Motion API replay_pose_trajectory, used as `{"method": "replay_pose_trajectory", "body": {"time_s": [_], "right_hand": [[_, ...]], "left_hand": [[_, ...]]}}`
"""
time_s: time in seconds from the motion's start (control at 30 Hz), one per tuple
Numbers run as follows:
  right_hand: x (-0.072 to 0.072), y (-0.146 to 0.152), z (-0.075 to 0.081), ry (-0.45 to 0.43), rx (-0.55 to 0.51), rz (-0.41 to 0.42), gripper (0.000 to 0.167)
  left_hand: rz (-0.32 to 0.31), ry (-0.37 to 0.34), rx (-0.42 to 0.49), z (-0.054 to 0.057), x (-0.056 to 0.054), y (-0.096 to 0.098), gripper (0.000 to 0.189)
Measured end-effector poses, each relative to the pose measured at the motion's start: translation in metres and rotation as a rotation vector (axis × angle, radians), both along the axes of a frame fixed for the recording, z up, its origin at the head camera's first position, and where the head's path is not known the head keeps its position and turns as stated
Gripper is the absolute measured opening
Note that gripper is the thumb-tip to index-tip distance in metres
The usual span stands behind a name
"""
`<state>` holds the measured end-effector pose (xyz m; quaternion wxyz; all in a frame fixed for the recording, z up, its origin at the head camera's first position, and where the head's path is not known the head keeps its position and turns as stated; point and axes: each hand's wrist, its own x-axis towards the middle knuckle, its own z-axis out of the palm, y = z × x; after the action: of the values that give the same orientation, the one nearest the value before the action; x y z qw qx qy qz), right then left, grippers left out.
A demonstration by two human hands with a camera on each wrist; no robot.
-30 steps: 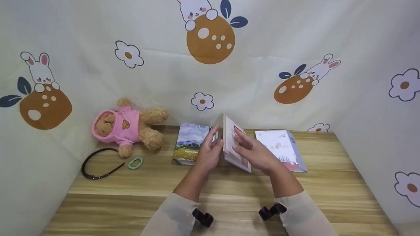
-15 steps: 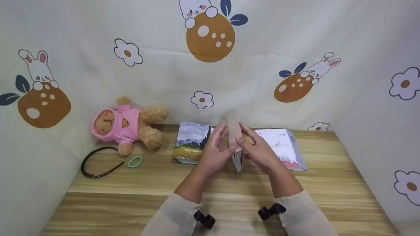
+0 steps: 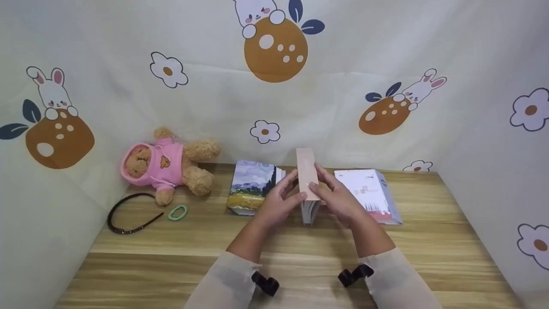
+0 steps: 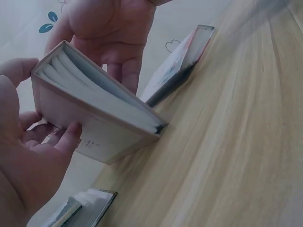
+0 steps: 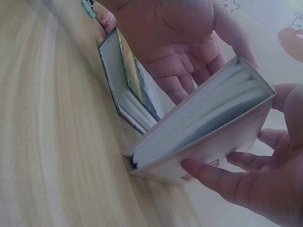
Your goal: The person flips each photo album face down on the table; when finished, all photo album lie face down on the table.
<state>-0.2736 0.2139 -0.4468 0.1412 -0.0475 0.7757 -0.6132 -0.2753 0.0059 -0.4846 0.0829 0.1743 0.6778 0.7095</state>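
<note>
A pale pink photo album (image 3: 306, 171) stands on its long edge on the table, spine up, between my two hands. Thick, wavy pages (image 5: 213, 109) show at its near end in both wrist views. My left hand (image 3: 278, 201) holds it from the left, thumb at the spine and fingers against the cover. From the right, my right hand (image 3: 341, 198) holds the opposite cover, its thumb also by the spine. To the left lies an album with a painted landscape cover (image 3: 252, 184). A white album (image 3: 361, 193) lies to the right.
A teddy bear in a pink hoodie (image 3: 165, 165) lies at the back left of the wooden table (image 3: 171, 274). In front of it are a dark headband (image 3: 112, 219) and a green hair tie (image 3: 177, 212). A printed curtain (image 3: 206, 103) rises behind the table.
The pink album has turned from leaning with its cover showing to standing spine up. Both hands have closed in on it, thumbs now at the spine. The other items stay put.
</note>
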Motion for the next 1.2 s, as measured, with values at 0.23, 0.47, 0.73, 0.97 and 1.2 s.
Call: {"method": "replay_pose_trajectory", "body": {"time_s": [0.23, 0.47, 0.73, 0.97, 1.2], "right_hand": [[-0.004, 0.014, 0.004, 0.188, 0.072, -0.112, 0.068], [-0.006, 0.022, 0.002, 0.234, 0.202, -0.082, 0.062], [-0.01, 0.026, -0.005, 0.173, 0.38, -0.062, 0.063], [-0.014, 0.028, -0.015, 0.115, 0.423, -0.057, 0.062], [-0.019, 0.026, -0.022, 0.051, 0.484, -0.057, 0.065]], "left_hand": [[0.007, -0.006, -0.274, -0.011, 0.002, 0.005, 0.066], [-0.001, 0.094, -0.468, -0.021, 0.001, 0.007, 0.074], [-0.024, 0.111, -0.556, -0.02, 0.002, 0.004, 0.077], [-0.032, 0.105, -0.586, -0.021, 0.001, 0.005, 0.071], [-0.015, 0.148, -0.652, -0.019, 0.001, 0.004, 0.067]]}}
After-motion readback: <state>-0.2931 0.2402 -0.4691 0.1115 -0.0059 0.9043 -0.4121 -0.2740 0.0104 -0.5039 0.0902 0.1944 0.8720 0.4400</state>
